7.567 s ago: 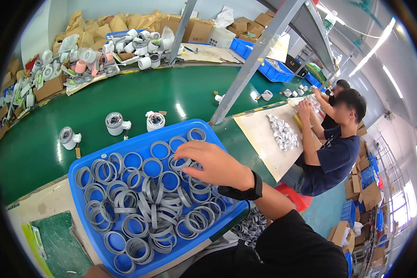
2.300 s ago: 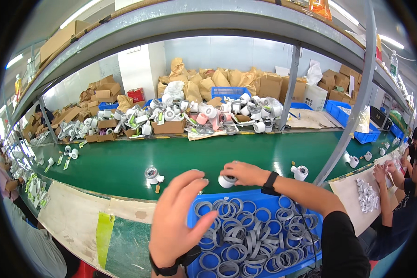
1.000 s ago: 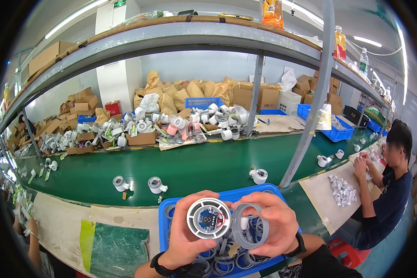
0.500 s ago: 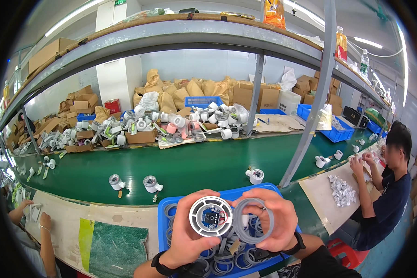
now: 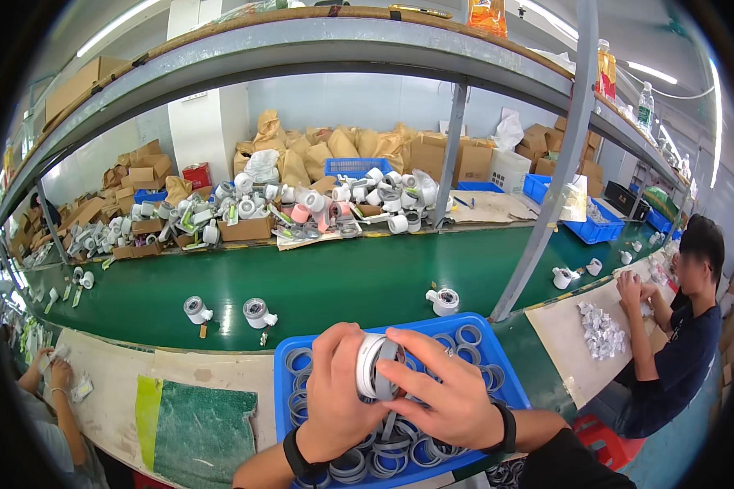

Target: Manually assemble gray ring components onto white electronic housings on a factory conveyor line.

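Note:
Above a blue crate [image 5: 280,391], my left hand [image 5: 333,399] wraps its fingers round a white round housing [image 5: 368,360], now turned sideways. My right hand [image 5: 457,401] grips a grey ring [image 5: 389,368] by its edge. The ring lies against the open face of the housing; whether it is seated is hidden by my fingers. Beneath both hands the crate holds many loose grey rings [image 5: 469,335]. A dark band circles each of my wrists.
Beyond the crate runs a green conveyor belt [image 5: 334,273] carrying white fan-like parts [image 5: 257,313]. A grey metal post [image 5: 546,220] rises at the right. One co-worker [image 5: 685,326] sits right, another person's hands [image 5: 57,375] work left. A green mat [image 5: 204,432] lies on the bench.
My right hand has brought the grey ring from beside the white housing up against its face. The housing has turned from facing me to sideways, hiding its blue circuit board.

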A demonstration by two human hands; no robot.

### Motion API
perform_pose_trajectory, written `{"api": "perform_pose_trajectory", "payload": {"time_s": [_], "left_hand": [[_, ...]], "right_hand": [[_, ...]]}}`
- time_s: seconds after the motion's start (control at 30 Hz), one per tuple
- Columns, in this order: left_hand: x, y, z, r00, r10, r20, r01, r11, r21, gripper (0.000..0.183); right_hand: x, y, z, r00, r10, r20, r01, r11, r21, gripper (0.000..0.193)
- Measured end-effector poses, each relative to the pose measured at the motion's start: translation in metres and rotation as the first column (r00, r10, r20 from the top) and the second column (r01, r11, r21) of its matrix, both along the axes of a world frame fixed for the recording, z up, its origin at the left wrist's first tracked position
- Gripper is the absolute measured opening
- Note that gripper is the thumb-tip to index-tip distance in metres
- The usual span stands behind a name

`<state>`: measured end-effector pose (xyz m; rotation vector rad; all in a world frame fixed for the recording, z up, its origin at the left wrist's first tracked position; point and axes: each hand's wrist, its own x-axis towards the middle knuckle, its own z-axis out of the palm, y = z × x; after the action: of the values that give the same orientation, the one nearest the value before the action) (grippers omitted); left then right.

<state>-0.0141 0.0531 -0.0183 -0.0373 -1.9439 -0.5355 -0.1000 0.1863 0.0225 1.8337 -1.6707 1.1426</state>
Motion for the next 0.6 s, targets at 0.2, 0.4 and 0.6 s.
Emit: {"api": "perform_pose_trajectory", "payload": {"time_s": [0.2, 0.4, 0.6], "left_hand": [[-0.006, -0.004, 0.004, 0.998, 0.029, 0.064, -0.026, 0.999, -0.035, 0.075], [-0.001, -0.004, 0.007, 0.987, -0.040, 0.158, 0.042, 0.999, -0.014, 0.075], [0.000, -0.006, 0.008, 0.991, -0.037, 0.130, 0.048, 0.996, -0.078, 0.075]], "right_hand": [[-0.007, -0.001, -0.005, 0.998, -0.053, 0.027, 0.051, 0.996, 0.070, 0.053], [-0.012, 0.002, -0.004, 0.997, -0.009, 0.083, 0.003, 0.997, 0.074, 0.051], [-0.012, 0.007, -0.002, 0.999, -0.033, -0.009, 0.033, 0.999, 0.035, 0.050]]}}
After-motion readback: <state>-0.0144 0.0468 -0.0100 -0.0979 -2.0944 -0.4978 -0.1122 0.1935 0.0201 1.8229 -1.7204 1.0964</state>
